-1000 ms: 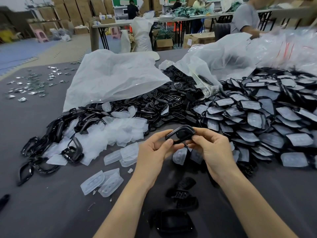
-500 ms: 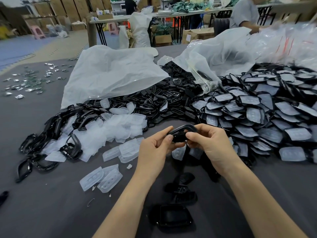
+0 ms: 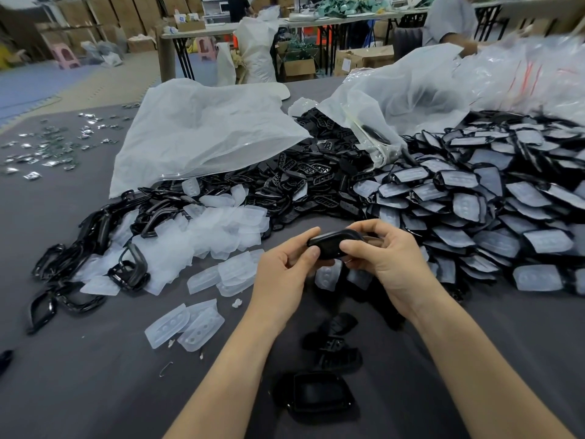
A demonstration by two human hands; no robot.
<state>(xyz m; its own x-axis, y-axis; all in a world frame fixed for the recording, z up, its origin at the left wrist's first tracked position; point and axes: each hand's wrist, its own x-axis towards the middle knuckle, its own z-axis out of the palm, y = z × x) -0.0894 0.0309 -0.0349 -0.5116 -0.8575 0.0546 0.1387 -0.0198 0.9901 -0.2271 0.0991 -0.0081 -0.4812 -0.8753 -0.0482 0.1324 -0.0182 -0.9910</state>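
Note:
A small black plastic shell (image 3: 330,244) is held above the grey table (image 3: 79,391) between both hands. My left hand (image 3: 281,274) pinches its left end with thumb and fingertips. My right hand (image 3: 386,258) curls over its right side, thumb pressed on the front. Just below the hands lie a translucent button pad (image 3: 327,277), a few black inserts (image 3: 337,346) and a black shell (image 3: 316,394) near the front edge.
Translucent pads (image 3: 202,324) and black frames (image 3: 129,274) are heaped at left. A big pile of assembled black pieces with pads (image 3: 474,204) fills the right. Plastic bags (image 3: 202,134) lie behind. Small shiny parts (image 3: 47,147) are scattered far left. A person (image 3: 449,23) works beyond the table.
The black shell has been turned between my hands, its closed smooth side now facing me. The hands stayed in about the same place over the table.

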